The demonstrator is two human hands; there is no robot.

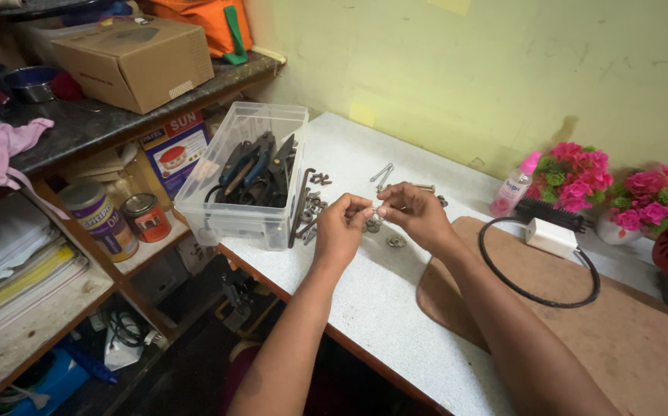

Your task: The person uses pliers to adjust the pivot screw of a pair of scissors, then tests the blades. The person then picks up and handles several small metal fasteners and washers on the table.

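Small metal fastener (378, 214), too tiny to identify exactly, is pinched between the fingertips of the left hand (343, 226) and right hand (412, 213), held above the white counter (396, 308). Loose bolts (312, 208) lie just beyond; a clear plastic box (226, 217) of pliers stands left.

Brown carton (135, 60) on shelf (118, 123)

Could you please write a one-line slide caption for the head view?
Both hands, left hand and right hand, pinch a small metal part over a white table beside a clear tool bin.
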